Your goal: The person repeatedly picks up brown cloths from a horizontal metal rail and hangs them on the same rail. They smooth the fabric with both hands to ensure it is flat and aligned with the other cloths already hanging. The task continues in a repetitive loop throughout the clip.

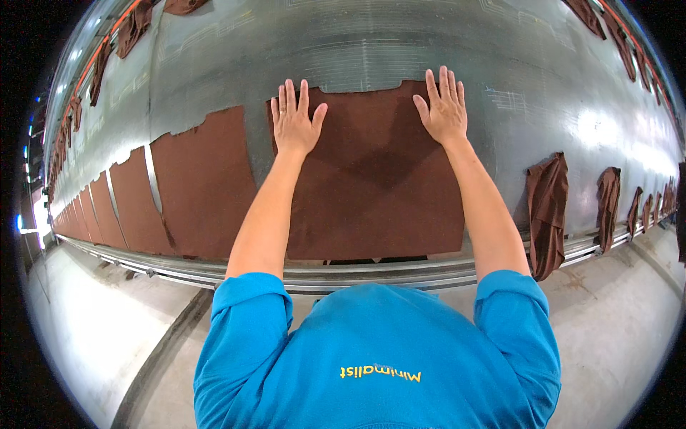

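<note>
A dark brown fabric panel lies spread flat on the long grey metal table in front of me. Its far edge has a shallow cut-out in the middle. My left hand rests palm down on the panel's far left corner, fingers stretched out and thumb apart. On the far right corner lies my right hand, also flat with its fingers extended. Neither hand grips anything. Both forearms reach across the panel's sides, and the near edge of the cloth lies by the table's front rail.
To the left, a row of similar brown panels lies flat along the table. Bunched brown cloths hang over the front edge at the right. More crumpled pieces lie along the far side. A metal rail borders the near edge.
</note>
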The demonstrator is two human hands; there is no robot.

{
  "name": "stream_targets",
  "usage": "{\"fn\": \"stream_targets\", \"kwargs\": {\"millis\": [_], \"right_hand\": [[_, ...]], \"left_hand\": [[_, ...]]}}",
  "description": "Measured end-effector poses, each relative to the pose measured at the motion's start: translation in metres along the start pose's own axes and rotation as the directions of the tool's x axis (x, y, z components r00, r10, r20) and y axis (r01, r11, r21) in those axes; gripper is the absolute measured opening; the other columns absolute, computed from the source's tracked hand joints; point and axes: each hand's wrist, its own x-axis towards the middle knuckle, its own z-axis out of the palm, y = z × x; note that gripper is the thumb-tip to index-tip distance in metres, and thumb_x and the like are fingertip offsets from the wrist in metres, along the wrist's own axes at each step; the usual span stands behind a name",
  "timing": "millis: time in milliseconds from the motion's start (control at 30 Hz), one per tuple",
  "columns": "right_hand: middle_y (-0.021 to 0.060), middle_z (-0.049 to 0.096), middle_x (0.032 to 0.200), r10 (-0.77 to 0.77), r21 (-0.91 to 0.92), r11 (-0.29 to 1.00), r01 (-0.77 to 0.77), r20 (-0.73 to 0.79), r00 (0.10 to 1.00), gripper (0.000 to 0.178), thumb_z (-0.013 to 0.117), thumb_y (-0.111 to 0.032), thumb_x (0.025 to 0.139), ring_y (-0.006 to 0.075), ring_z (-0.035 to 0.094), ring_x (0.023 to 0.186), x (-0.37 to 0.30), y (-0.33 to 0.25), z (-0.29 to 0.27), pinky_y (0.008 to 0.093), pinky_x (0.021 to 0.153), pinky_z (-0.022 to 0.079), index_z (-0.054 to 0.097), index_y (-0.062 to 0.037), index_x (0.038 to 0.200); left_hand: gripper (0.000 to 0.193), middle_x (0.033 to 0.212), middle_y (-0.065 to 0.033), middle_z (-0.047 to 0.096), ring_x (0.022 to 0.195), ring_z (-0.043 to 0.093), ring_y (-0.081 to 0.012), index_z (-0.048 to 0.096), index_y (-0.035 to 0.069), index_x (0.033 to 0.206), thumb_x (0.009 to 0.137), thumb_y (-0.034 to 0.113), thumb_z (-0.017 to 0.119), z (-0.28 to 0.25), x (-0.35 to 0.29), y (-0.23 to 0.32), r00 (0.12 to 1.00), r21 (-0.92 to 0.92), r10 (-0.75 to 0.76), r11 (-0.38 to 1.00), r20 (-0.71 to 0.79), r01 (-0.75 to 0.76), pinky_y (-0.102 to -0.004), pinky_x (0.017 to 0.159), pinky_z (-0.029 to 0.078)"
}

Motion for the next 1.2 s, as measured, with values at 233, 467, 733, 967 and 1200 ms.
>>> {"fn": "stream_targets", "kwargs": {"millis": [233,467,733,967,1200], "right_hand": [[0.0302,0.035,0.160,-0.095,0.128,0.988,0.084,0.083,0.992,0.071,0.059,-0.044,0.099,0.0479,0.032,0.150,-0.136,-0.087,-0.043,0.0603,0.122,0.024,0.041,-0.0016,0.154],[0.0156,0.022,0.171,-0.448,0.296,0.883,0.363,0.309,0.839,0.068,0.048,-0.052,0.105,0.0325,0.016,0.160,-0.274,-0.167,-0.059,0.0505,0.130,0.010,0.037,-0.0173,0.162],[0.0272,0.037,0.161,0.114,0.350,0.922,-0.163,0.156,0.981,0.062,0.054,-0.041,0.105,0.0407,0.032,0.152,-0.336,-0.067,-0.105,0.0519,0.125,0.024,0.045,-0.0012,0.153],[0.0248,0.060,0.139,0.730,0.499,0.642,-0.582,-0.165,0.663,0.047,0.063,-0.028,0.101,0.0378,0.060,0.125,-0.434,0.105,-0.186,0.0443,0.107,0.047,0.060,0.0030,0.136],[0.0199,0.068,0.119,0.887,0.534,0.462,-0.708,-0.266,0.378,0.045,0.068,-0.025,0.097,0.0292,0.069,0.100,-0.507,0.281,-0.207,0.0414,0.094,0.054,0.062,-0.0003,0.134]], "left_hand": [[0.076,0.169,-0.0242,0.023,0.156,0.022,-0.0425,0.031,0.010,0.163,0.105,0.056,0.044,-0.031,-0.175,0.024,0.998,-0.039,-0.008,0.999,0.060,0.011,-0.0590,0.126,0.016],[0.084,0.171,-0.0202,0.020,0.158,0.017,-0.0394,0.028,0.012,0.165,0.102,0.065,0.045,-0.052,-0.297,0.003,0.994,-0.029,0.002,1.000,0.109,0.001,-0.0580,0.127,0.013],[0.098,0.171,-0.0250,0.012,0.159,0.011,-0.0407,0.018,0.010,0.167,0.097,0.073,0.046,-0.041,-0.279,0.084,0.934,-0.106,0.293,0.955,0.203,-0.276,-0.0548,0.128,0.007],[0.113,0.171,-0.0217,0.016,0.159,0.013,-0.0383,0.021,0.011,0.166,0.078,0.051,0.082,-0.033,-0.262,0.207,0.859,-0.091,0.435,0.900,0.268,-0.427,-0.0560,0.129,0.008],[0.123,0.173,-0.0207,0.009,0.160,0.009,-0.0372,0.014,0.012,0.167,0.078,0.069,0.076,-0.041,-0.257,0.217,0.858,-0.007,0.378,0.916,0.347,-0.401,-0.0545,0.129,0.008]]}}
